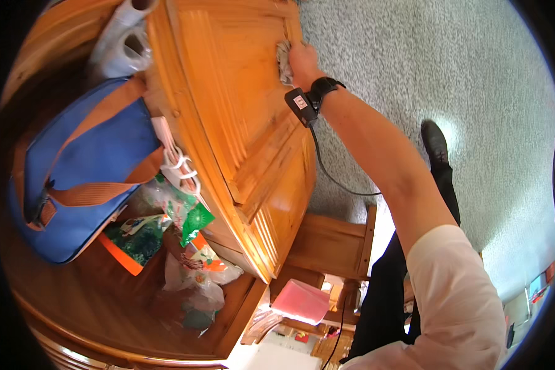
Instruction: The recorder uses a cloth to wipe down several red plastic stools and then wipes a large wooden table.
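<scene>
My right hand (pixel 303 60) presses a crumpled grey cloth (pixel 284 62) against the orange-brown wooden cabinet door (pixel 231 92), close to its edge. A black strap (pixel 326 88) with a small black box (pixel 301 107) and a cable is on my right wrist. My left hand is out of view. To the left, the cabinet's wooden compartment (pixel 120 314) holds a blue bag (pixel 106 143) with brown straps. Beside the bag lie a white cord (pixel 182 169), a green packet (pixel 196 222), a dark green and orange packet (pixel 138 240) and crumpled clear plastic bags (pixel 203 286).
White rolls (pixel 129 48) stand at the upper left beside the bag. Speckled grey floor (pixel 374 46) lies to the right, with my black shoe (pixel 434 141) on it. Wooden furniture (pixel 328 245) and a pink object (pixel 301 301) are below the cabinet.
</scene>
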A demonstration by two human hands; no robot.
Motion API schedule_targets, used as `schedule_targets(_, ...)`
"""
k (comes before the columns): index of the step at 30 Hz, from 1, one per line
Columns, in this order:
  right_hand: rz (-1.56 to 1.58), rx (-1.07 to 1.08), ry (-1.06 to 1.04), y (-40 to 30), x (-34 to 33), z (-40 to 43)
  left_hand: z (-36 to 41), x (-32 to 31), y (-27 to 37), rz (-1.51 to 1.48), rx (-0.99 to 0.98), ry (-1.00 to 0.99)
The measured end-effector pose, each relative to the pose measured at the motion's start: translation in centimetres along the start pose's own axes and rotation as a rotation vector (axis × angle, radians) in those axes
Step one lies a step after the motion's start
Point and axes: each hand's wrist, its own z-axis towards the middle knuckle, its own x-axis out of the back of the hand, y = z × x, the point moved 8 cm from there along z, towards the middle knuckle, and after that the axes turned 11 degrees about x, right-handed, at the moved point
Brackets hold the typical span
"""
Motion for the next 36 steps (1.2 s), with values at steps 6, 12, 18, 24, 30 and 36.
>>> schedule_targets(6, -0.156, 0.366, -0.1, -11.3, -9.4, -7.4, 1.1, 2.3, 1.3, -0.059, 0.045, 0.042)
schedule_targets(12, -0.144, 0.692, -0.18, -10.2, -8.6, -17.2, 3.6, 7.4, 2.7, -0.2, 0.112, 0.139)
schedule_targets(18, -0.724, 0.847, -0.313, -6.6, -4.0, -26.7, 5.5, 15.0, 2.9, -0.386, 0.193, 0.242)
schedule_targets(24, -0.666, 1.088, -0.354, -19.5, -11.1, -21.5, 6.0, 18.2, 0.0, -0.528, 0.285, 0.278)
schedule_targets(30, -0.967, 1.318, -0.435, -11.7, -8.6, -29.9, 6.4, 18.7, -1.8, -0.577, 0.322, 0.209)
schedule_targets(36, -0.683, 0.232, -0.702, -3.8, 3.2, -38.1, 6.3, 17.6, -2.5, -0.655, 0.292, 0.011)
